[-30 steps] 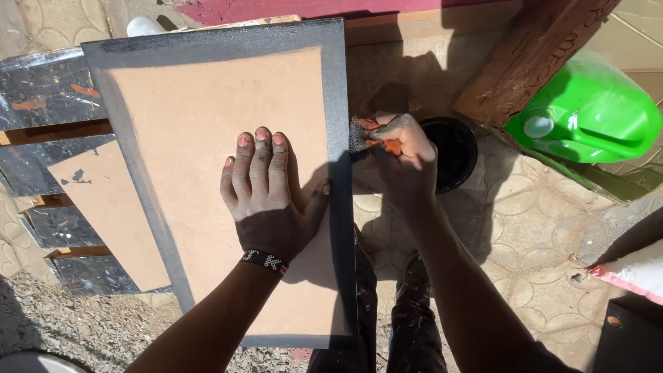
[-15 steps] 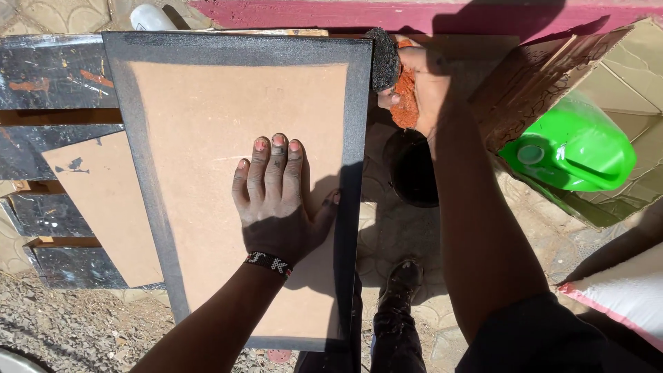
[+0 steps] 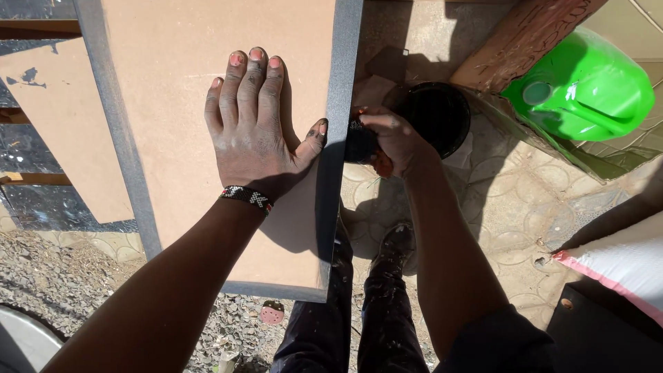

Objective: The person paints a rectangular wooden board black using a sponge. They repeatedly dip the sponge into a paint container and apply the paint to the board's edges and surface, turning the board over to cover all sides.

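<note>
The board (image 3: 207, 138) runs off the top edge; the sponge (image 3: 360, 141) sits mostly hidden.

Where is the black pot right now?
In the head view, the black pot sits on the patterned floor right of the brown board, just beyond the right hand and left of the green jug.

- Board (image 3: 200, 124): matt tan fibreboard face, smooth; edges coated in dull grey-black paint.
- Sponge (image 3: 360, 141): dark, coarse, porous, paint-soaked, enclosed in the right hand (image 3: 394, 141) grip.
- Pot (image 3: 436, 117): black, glossy wet inside.
- Jerrycan (image 3: 587, 90): bright green plastic, shiny.
- Log (image 3: 514, 45): rough brown wood, carved marks seen.
- Floor (image 3: 511, 214): patterned pale tiles, dusty; loose grey gravel (image 3: 62, 276) beside it.
- Bracelet (image 3: 245, 196): small beads, black and white.
- Sack (image 3: 615, 266): woven white with pink edge.
- Left hand (image 3: 248, 131): paint-smudged, laid flat on board.
</note>
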